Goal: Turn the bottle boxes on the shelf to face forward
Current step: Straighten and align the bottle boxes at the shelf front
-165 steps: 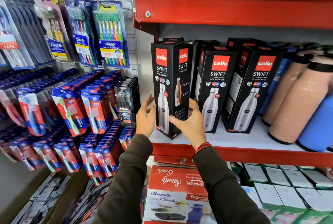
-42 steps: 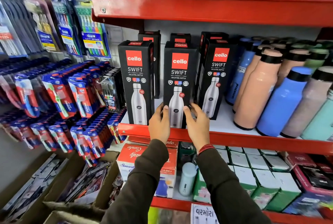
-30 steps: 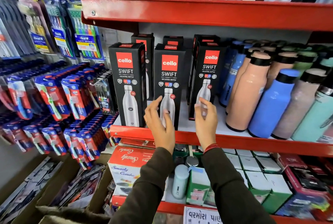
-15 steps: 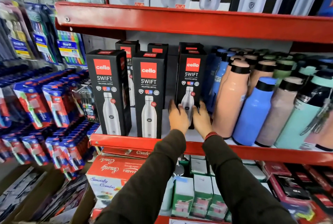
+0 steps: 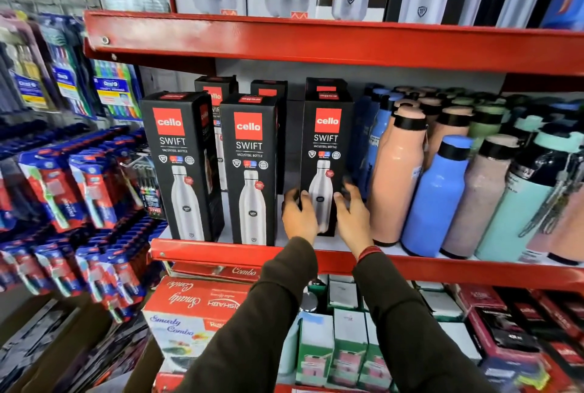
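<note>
Three black cello SWIFT bottle boxes stand in a front row on the red shelf. The left box and the middle box show their printed fronts and stand untouched. My left hand and my right hand clasp the lower sides of the right box, which also shows its front. More black boxes stand behind the row, mostly hidden.
Peach, blue, grey and mint bottles crowd the shelf just right of the held box. Toothbrush packs hang to the left. An upper red shelf carries Modware boxes. Red Smarty Combo cartons sit below.
Both hands left the middle box and moved right onto the right box, gripping its lower sides. That box has turned from angled to front-facing. The camera view shifted right.
</note>
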